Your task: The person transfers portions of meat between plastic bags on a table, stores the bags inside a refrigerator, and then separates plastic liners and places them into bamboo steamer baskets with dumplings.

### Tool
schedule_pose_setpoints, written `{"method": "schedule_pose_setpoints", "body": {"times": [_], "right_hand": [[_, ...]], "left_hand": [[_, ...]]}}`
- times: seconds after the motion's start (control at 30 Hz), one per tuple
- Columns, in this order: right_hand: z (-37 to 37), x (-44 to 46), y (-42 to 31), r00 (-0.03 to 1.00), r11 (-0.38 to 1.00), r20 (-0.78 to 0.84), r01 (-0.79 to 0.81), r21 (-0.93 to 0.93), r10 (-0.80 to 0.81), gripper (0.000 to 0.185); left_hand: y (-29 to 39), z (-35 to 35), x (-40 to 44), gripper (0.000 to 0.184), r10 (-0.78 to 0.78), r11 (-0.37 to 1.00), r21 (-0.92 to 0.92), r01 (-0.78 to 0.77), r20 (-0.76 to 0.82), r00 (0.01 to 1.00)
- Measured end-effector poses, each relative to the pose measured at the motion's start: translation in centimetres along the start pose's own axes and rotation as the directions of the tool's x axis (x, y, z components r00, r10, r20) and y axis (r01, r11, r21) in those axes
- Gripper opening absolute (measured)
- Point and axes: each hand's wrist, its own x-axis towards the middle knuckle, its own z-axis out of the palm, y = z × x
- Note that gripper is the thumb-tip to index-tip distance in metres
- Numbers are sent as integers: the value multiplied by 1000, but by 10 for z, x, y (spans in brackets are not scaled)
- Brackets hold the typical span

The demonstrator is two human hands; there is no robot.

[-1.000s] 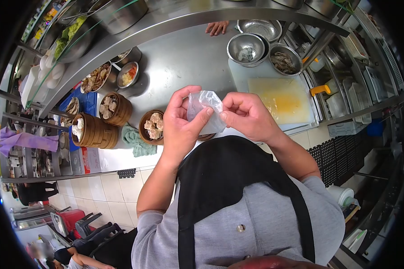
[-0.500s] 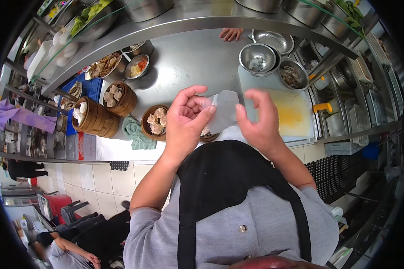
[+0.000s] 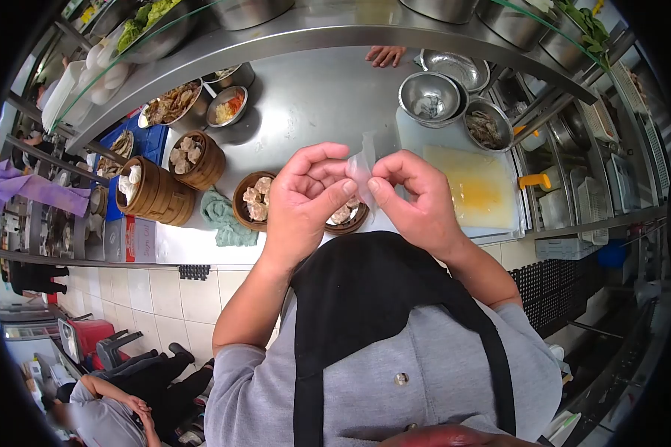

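Note:
A thin, translucent whitish sheet (image 3: 363,170) is folded upright between my hands, its top edge sticking up; whether it is plastic or a wrapper I cannot tell. My left hand (image 3: 312,190) pinches its left side, fingers curled and thumb pressed in. From the other side, my right hand (image 3: 408,195) grips it between thumb and fingertips. Below the hands stands a small bamboo steamer (image 3: 356,223) with dumplings (image 3: 341,214), partly hidden by my left hand. Left of it, another bamboo steamer (image 3: 238,205) holds several open-topped dumplings (image 3: 258,198).
Stacked bamboo steamers (image 3: 156,197) and a green cloth (image 3: 227,218) lie left. Metal bowls (image 3: 427,97) and a cutting board (image 3: 473,186) with a yellow stain are right. An overhead shelf (image 3: 335,39) crosses the counter. Another person's hand (image 3: 385,55) rests at the far edge.
My right hand has moved left and closed on the sheet, which was held only by my left hand. The sheet has gone from spread flat to folded and upright.

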Motion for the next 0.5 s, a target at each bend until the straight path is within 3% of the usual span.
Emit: {"method": "schedule_pose_setpoints", "body": {"times": [0.37,0.5], "right_hand": [[-8,-2,-15,994,996,112,4,-93,7,15],[-10,-2,-13,984,997,160,-82,7,80,17]], "left_hand": [[0,7,4,38,36,999,32,-36,-8,999],[-2,5,5,38,59,996,59,-62,39,997]]}}
